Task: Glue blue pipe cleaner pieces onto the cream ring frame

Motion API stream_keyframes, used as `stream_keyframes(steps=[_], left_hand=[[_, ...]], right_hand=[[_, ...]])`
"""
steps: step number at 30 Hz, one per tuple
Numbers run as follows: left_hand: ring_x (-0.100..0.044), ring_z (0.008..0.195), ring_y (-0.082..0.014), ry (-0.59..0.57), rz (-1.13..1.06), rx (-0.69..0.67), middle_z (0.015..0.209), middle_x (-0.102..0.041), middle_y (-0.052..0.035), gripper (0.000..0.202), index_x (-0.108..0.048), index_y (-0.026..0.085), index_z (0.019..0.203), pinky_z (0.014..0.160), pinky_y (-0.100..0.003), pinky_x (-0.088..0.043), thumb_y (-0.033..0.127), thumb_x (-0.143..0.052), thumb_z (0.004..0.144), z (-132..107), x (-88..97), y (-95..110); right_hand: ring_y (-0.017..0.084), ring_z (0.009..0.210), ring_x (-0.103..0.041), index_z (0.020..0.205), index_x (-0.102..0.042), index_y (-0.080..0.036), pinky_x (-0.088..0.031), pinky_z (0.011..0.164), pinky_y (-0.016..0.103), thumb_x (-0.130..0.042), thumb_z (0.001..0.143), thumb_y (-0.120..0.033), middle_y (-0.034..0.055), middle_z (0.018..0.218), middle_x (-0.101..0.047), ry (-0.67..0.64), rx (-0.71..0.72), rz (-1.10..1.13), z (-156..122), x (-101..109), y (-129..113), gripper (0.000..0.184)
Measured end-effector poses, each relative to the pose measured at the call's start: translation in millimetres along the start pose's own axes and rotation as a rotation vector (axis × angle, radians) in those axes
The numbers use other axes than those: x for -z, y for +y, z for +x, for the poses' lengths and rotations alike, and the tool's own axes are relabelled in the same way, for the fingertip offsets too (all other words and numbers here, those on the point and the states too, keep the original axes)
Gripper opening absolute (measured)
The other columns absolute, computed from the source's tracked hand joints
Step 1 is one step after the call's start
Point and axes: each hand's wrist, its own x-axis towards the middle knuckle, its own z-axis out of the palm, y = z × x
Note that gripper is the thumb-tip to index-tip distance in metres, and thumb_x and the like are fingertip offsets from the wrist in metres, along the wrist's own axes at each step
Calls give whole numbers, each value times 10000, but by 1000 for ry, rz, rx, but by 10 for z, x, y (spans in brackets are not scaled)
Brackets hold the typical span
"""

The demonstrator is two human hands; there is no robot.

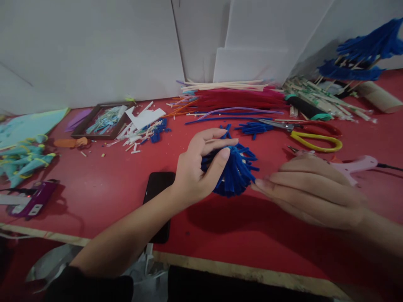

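Observation:
My left hand (200, 165) is closed around a blue bundle of pipe-cleaner pieces (236, 172), held just above the red table (103, 184). My right hand (310, 191) is to its right, fingers stretched flat and together, their tips touching the bundle's right side. It holds nothing that I can see.
Yellow-handled scissors (310, 136) and a pink glue gun (355, 165) lie behind my right hand. A black phone (157, 193) lies under my left wrist. Red, blue and white pipe cleaners (236, 98), a framed tray (102, 119), white scraps and a purple power strip (31, 201) are spread around.

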Motion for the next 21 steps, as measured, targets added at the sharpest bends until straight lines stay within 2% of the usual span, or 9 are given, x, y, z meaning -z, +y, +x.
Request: stream_keyframes(steps=[6,14,21], left_hand=[[-803,1070,-203,-2,-71,37,1159,-825,-63,218,-592,217,1253,934,-346,-641,235,-608,1036,-23,-19,-6],[-806,1095,-217,-19,-132,117,1135,-830,-54,283,-584,224,1190,960,-349,-658,238,-743,956,40,-32,71],[-813,1090,-229,-47,-76,127,1148,-821,-42,295,-599,228,1145,956,-337,-677,214,-787,918,65,-16,125]], right_hand=[[160,804,-713,1017,-713,-167,-621,666,319,-775,862,-53,18,822,-755,41,0,48,-35,-110,9,202],[139,752,-670,958,-697,-139,-600,644,305,-810,822,-39,31,810,-750,100,-2,59,-37,-230,18,204],[140,764,-676,925,-691,-173,-588,639,305,-793,849,-66,10,781,-733,76,-23,55,-6,-222,11,166]])
